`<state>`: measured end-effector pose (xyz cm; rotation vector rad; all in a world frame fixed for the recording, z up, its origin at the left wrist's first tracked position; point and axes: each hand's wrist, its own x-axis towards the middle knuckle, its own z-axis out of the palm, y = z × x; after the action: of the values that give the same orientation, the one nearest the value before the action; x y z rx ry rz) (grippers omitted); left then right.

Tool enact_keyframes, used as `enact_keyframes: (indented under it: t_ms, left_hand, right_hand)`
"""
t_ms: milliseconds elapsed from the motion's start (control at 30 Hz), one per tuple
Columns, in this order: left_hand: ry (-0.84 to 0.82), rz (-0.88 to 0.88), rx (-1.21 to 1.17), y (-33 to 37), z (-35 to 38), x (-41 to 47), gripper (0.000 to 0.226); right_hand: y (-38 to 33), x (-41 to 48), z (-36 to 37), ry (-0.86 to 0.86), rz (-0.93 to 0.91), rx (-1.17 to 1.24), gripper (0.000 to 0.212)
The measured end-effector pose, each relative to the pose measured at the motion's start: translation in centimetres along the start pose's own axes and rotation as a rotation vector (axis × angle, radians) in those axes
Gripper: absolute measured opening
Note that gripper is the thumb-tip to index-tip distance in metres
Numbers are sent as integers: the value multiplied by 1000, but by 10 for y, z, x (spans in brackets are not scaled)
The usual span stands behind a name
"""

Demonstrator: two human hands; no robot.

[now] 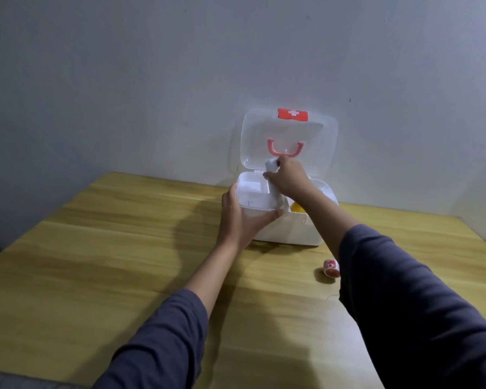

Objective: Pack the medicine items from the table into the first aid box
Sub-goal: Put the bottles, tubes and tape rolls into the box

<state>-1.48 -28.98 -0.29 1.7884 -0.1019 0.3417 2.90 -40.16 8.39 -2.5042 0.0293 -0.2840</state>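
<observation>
in the head view, the first aid box [281, 228] sits open on the table [96, 262], against the wall. its clear lid [314, 141] stands up behind both hands, with a red cross sticker and a pink handle on it.

the left hand [240, 217] is wrapped around the near left corner of a white inner tray [253, 192], thumb on one side and fingers under the front edge. it looks like it is lifting or steadying the tray. the right hand [288, 178] is closed on a small white roll [271, 165], maybe a bandage, and holds it just above the box, right behind the tray.

something yellow [296, 207] already lies inside the box, under the right wrist. so the packing looks partly done.

one small red and white item [331, 267] lies on the table, close to the right sleeve and nearer the person than the box. it is not packed yet. more things could be hidden under the right arm, but that cannot be seen.

the box is white, smooth plastic with round corners.
</observation>
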Motion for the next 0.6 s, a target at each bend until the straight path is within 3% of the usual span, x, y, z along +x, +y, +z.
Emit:
enact_keyframes:
  t_ms: [167, 333, 600]
  left_hand:
    - [-12, -8, 6, 2, -1, -2, 107]
    - [-25, -5, 4, 3, -3, -2, 105]
    - [-16, 8, -8, 4, -2, -3, 105]
  right_hand:
    - [8, 1, 4, -29, -13, -121, 61]
    - [7, -2, 6, -70, -47, -268, 39]
    - [8, -3, -3, -102, -100, -353, 39]
